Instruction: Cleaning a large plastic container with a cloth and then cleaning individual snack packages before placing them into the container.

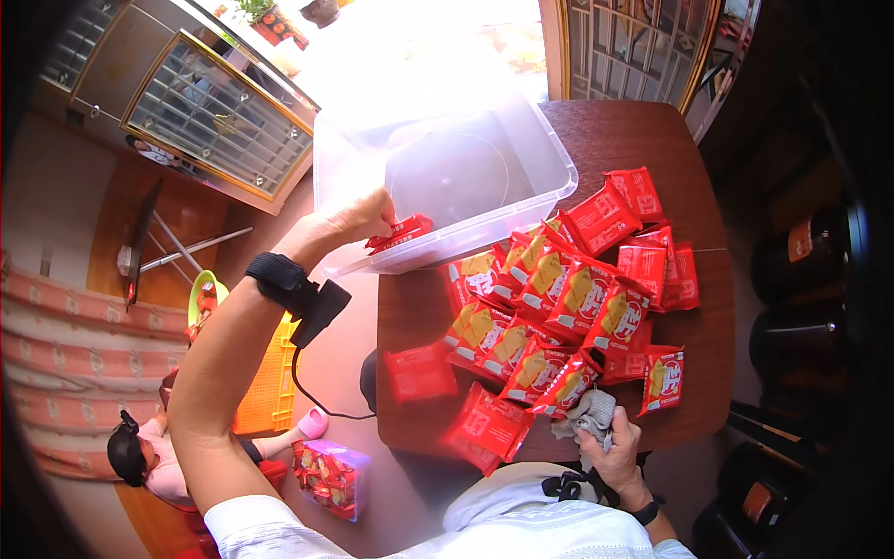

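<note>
My left hand [361, 216] reaches over the near left corner of a clear plastic bin [549, 191]. Its fingers are closed on a red snack packet [408, 229], which lies just inside the bin's near wall. At the table's near edge my right hand [615, 449] grips a crumpled grey cloth [590, 414]. Right beyond the cloth spreads a pile of red cracker packets [568, 289], several face up with yellow crackers printed on them. One loose packet [419, 372] lies to the left of the pile, another [488, 427] near the front edge.
The brown wooden table [633, 130] carries bin and packets. On the floor at lower left stand a small clear box [332, 480] of red packets and a yellow plastic crate [270, 377]. A person [149, 456] in a dark cap sits there. Dark chairs [796, 326] line the right side.
</note>
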Tool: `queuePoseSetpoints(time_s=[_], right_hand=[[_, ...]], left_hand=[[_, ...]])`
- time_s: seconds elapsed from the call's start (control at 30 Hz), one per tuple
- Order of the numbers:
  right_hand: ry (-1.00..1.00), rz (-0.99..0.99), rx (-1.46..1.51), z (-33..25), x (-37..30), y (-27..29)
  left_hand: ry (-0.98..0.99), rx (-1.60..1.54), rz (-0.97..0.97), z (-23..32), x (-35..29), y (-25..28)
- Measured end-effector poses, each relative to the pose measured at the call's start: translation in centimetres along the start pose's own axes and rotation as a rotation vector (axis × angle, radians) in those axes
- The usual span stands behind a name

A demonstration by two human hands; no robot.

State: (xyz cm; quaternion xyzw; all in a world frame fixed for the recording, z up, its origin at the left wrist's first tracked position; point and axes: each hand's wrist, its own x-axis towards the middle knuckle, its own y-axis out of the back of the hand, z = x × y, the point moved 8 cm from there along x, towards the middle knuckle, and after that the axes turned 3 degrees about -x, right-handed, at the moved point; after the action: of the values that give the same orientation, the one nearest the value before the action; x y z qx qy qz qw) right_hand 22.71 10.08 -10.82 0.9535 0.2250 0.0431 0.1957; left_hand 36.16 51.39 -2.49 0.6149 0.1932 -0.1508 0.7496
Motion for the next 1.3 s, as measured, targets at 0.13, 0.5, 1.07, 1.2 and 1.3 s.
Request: queuePoseSetpoints(time_s=[0.13,0.5,1.07,1.2,1.3], right_hand=[[-0.011,0.000,0.006,0.0,0.1,0.0],[0.005,0.015,-0.004,-0.5,0.2,0.1],[-0.019,-0.020,-0.072,0.6,0.1,0.1],[-0.014,-0.049,-0.062,1.0,-0.1,-0.1],[0.048,-0.045,-0.095,1.1,-0.3,-0.1]], left_hand=[[0.008,0.063,0.069,0.0,0.1,0.2],[-0.094,0.050,0.050,-0.7,0.7,0.1],[0.073,0.024,-0.254,-1.8,5.9,1.1],[0.113,0.124,-0.301,-2.0,6.6,-0.4],[0.124,0.197,-0.368,-1.9,6.5,-1.5]])
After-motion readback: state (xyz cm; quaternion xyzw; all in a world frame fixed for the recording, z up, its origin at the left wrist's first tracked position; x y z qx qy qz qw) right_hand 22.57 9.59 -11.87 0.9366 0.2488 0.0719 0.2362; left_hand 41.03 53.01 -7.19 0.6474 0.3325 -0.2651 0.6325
